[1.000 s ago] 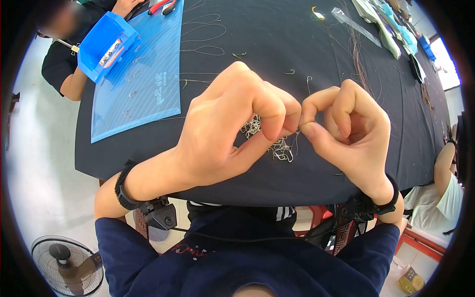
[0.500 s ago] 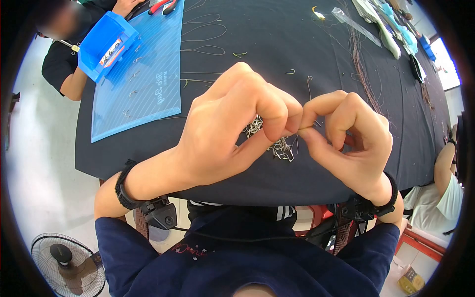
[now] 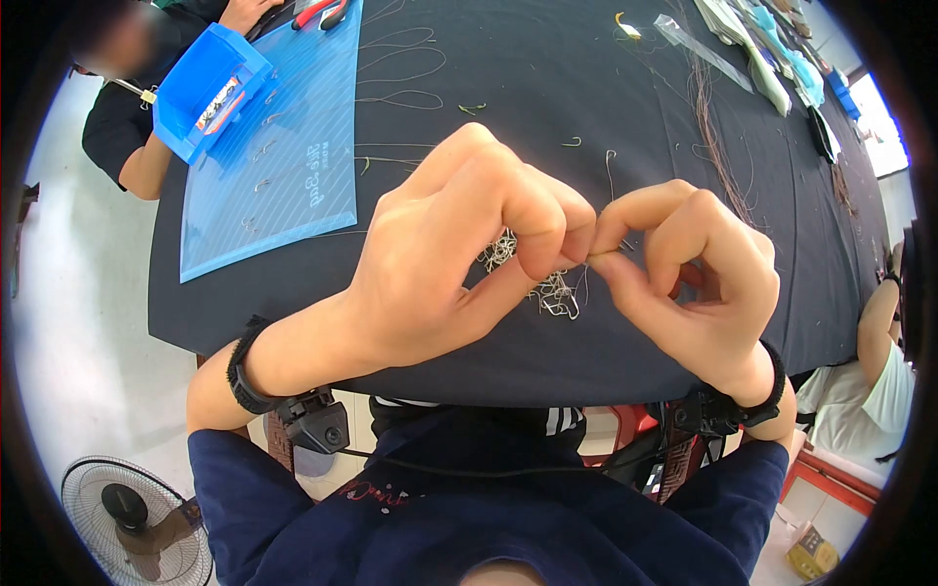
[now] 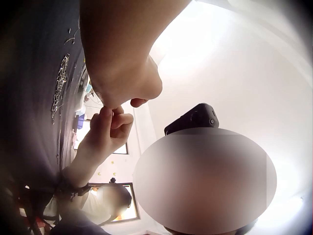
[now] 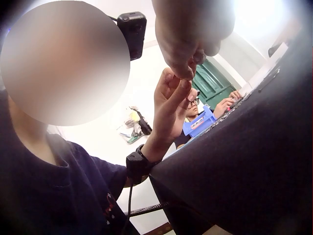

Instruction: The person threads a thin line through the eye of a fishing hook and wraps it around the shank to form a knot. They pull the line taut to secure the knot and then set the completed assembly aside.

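In the head view, my left hand (image 3: 464, 220) and right hand (image 3: 699, 254) meet fingertip to fingertip above the table. Each pinches with thumb and forefinger at a thin fishing line (image 3: 587, 283), whose short end hangs below the fingertips. What else lies between the fingertips is hidden by them. Below and behind the left fingers is a pile of silvery fish hooks (image 3: 557, 298), partly covered by that hand. The same pile of hooks (image 4: 59, 90) shows in the left wrist view. Beyond the hands lie a single hook (image 3: 573, 143) and another hook (image 3: 612, 154) with line attached.
To the left, a blue plastic sheet (image 3: 327, 137) carries several hooks with looped lines, a blue bin (image 3: 176, 107) and red-handled pliers (image 3: 311, 14). A bundle of brown line (image 3: 705, 112) and plastic bags (image 3: 747, 49) lie at the right. Another person sits across at left.
My right hand has lowered slightly, its knuckles shifting down and right, while its fingertips closed up to the left ones. The left hand has hardly moved.
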Motion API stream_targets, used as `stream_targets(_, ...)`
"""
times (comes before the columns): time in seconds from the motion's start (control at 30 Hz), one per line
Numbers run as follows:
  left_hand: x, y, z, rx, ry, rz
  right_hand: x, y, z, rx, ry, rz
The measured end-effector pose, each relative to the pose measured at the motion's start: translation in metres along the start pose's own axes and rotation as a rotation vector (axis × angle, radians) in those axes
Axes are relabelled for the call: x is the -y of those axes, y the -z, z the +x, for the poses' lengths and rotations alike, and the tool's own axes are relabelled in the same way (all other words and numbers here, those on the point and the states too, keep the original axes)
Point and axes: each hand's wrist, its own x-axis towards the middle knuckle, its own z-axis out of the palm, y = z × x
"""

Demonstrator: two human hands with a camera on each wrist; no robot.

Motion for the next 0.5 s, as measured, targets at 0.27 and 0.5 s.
stream_targets(0.27,0.0005,-0.0005,0.0,0.001,-0.004,0.002,-0.0051,-0.0066,-0.0009,-0.045,0.096,-0.041)
stream_targets(0.5,0.0002,0.0007,0.0002,0.012,0.0,-0.004,-0.0029,-0.0041,-0.0008,-0.058,0.01,0.01)
